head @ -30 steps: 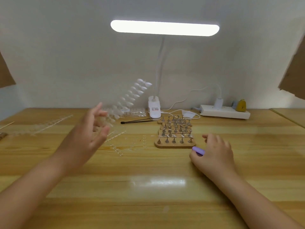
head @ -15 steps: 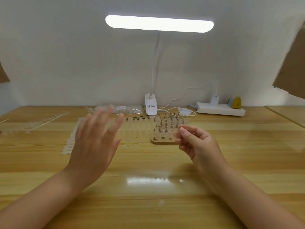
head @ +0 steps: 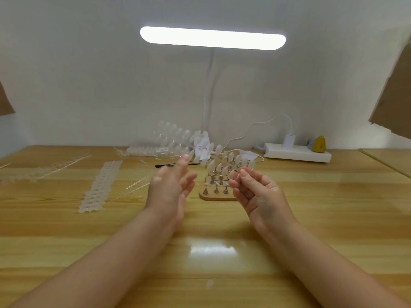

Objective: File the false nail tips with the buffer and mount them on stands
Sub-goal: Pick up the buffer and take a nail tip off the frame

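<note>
The work looks barely begun. The right hand holds up a clear strip of nail tips, pinched at its near end between thumb and fingertips, so the strip slants up and away to the left in front of the lamp base; it is blurred, so I cannot count the tips. The left hand is raised just beside it, fingers straight and loosely spread, holding nothing. On the table behind the hands sits the wooden base of stands, its small metal posts looking bare as far as I can see. More strips lie to the left and at the back. I cannot see a buffer anywhere. By my reckoning nothing is filed or mounted yet: tips must come off the strip first.
</note>
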Available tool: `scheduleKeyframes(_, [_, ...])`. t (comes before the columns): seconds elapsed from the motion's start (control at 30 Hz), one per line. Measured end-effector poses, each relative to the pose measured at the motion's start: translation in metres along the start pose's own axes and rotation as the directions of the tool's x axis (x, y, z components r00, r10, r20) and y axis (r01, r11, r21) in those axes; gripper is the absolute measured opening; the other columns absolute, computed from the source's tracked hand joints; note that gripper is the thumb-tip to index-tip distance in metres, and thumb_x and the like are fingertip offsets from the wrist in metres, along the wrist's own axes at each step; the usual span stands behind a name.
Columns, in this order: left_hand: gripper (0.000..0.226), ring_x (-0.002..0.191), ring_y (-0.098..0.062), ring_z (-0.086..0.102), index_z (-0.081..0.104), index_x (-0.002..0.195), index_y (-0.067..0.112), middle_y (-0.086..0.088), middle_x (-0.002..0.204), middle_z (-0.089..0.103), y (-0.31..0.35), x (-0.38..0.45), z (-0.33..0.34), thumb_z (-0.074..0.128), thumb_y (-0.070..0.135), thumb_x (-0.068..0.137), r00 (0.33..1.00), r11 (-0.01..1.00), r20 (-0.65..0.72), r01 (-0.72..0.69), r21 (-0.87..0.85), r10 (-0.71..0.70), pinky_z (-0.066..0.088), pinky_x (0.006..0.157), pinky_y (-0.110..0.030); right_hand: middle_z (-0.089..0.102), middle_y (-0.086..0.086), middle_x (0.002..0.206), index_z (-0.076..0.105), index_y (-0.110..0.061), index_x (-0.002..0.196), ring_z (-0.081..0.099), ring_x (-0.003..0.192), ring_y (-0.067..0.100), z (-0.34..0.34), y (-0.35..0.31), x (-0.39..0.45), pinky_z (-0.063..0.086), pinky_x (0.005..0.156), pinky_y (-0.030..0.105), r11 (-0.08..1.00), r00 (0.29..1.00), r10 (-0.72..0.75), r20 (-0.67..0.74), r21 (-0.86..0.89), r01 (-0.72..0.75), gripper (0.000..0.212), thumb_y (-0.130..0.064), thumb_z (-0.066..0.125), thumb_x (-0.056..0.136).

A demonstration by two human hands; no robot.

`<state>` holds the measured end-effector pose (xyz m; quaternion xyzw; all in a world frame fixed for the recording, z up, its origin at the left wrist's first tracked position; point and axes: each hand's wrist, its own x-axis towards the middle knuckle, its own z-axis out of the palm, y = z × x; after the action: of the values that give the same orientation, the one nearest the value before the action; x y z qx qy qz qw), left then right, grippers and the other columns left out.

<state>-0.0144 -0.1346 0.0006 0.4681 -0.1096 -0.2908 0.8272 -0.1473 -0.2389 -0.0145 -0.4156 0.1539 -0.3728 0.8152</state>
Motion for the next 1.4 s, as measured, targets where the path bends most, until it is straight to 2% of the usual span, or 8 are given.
scheduleKeyframes(0.17, [0.025,0.075,-0.016,0.07,0.068,0.093,0.014,-0.003,0.082,0.073,-0.012,-0.003,-0.012,0.071,0.024,0.071,0.966,0.994,0.25,0.047,0.096,-0.07,0.056,0.066,-0.025,0.073,0.018,0.089,0.062,-0.003,0.102,0.071,0.073,0.02,-0.005,0.015,-0.005,0.056,0.059,0.023,0.987,0.999,0.015,0.038,-0.16,-0.009,0.035,-0.016,0.072,0.071])
scheduleKeyframes(0.5, [0.015,0.066,-0.011,0.067,0.067,0.085,0.011,-0.002,0.072,0.072,-0.02,-0.008,-0.019,0.074,0.023,0.08,0.982,0.9,0.155,-0.16,0.405,0.105,0.055,0.063,-0.021,0.074,0.017,0.09,0.065,-0.003,0.099,0.071,0.073,0.021,-0.005,0.018,-0.011,0.055,0.056,0.023,0.963,0.998,0.022,0.058,-0.268,-0.005,0.035,-0.018,0.073,0.069])
scheduleKeyframes(0.67, [0.009,0.063,-0.017,0.064,0.071,0.076,0.023,-0.004,0.067,0.069,-0.015,-0.007,-0.025,0.073,0.03,0.082,0.876,0.561,0.263,-0.464,0.685,0.404,0.052,0.063,-0.029,0.073,0.018,0.093,0.071,-0.007,0.092,0.072,0.076,0.024,-0.005,0.019,-0.012,0.055,0.057,0.024,0.958,0.995,0.034,0.092,-0.286,-0.006,0.031,-0.021,0.077,0.066])
scheduleKeyframes(0.8, [0.01,0.047,-0.001,0.045,0.074,0.073,0.015,0.012,0.053,0.053,-0.014,-0.006,-0.028,0.076,0.02,0.081,0.597,0.108,0.497,-0.701,0.705,0.63,0.04,0.053,-0.013,0.073,0.018,0.095,0.077,-0.013,0.077,0.072,0.079,0.029,-0.005,0.019,-0.014,0.056,0.058,0.025,0.946,0.99,0.039,0.136,-0.325,0.007,0.016,-0.023,0.078,0.065])
scheduleKeyframes(0.97, [0.012,0.055,-0.019,0.063,0.073,0.069,0.012,-0.001,0.06,0.065,-0.017,-0.005,-0.033,0.082,0.019,0.074,0.414,-0.266,0.642,-0.666,0.697,0.645,0.043,0.062,-0.023,0.073,0.018,0.094,0.074,-0.01,0.077,0.072,0.081,0.031,-0.004,0.018,-0.015,0.056,0.058,0.026,0.932,0.984,0.049,0.171,-0.362,0.017,0.015,-0.019,0.078,0.066])
scheduleKeyframes(1.07, [0.014,0.055,-0.021,0.062,0.073,0.065,0.016,0.001,0.058,0.064,-0.016,-0.006,-0.033,0.079,0.023,0.076,0.391,-0.387,0.696,-0.62,0.683,0.602,0.043,0.055,-0.027,0.073,0.017,0.096,0.075,-0.01,0.077,0.072,0.081,0.031,-0.003,0.017,-0.017,0.056,0.058,0.026,0.922,0.982,0.058,0.182,-0.387,0.017,0.019,-0.021,0.079,0.062])
scheduleKeyframes(1.3, [0.015,0.061,-0.024,0.057,0.073,0.073,0.014,0.0,0.064,0.062,-0.015,-0.009,-0.033,0.067,0.017,0.087,0.554,-0.212,0.663,-0.665,0.717,0.504,0.044,0.054,-0.032,0.074,0.014,0.097,0.071,-0.002,0.092,0.072,0.083,0.03,-0.003,0.018,-0.017,0.056,0.06,0.026,0.9,0.976,0.071,0.204,-0.435,0.025,0.031,-0.021,0.078,0.068])
scheduleKeyframes(1.4, [0.011,0.064,-0.01,0.061,0.074,0.081,0.016,0.001,0.067,0.068,-0.013,-0.006,-0.029,0.07,0.025,0.086,0.781,0.286,0.415,-0.578,0.765,0.467,0.049,0.06,-0.024,0.074,0.015,0.095,0.069,-0.005,0.093,0.072,0.08,0.029,-0.003,0.018,-0.015,0.057,0.059,0.026,0.922,0.984,0.052,0.17,-0.387,0.018,0.026,-0.02,0.074,0.072])
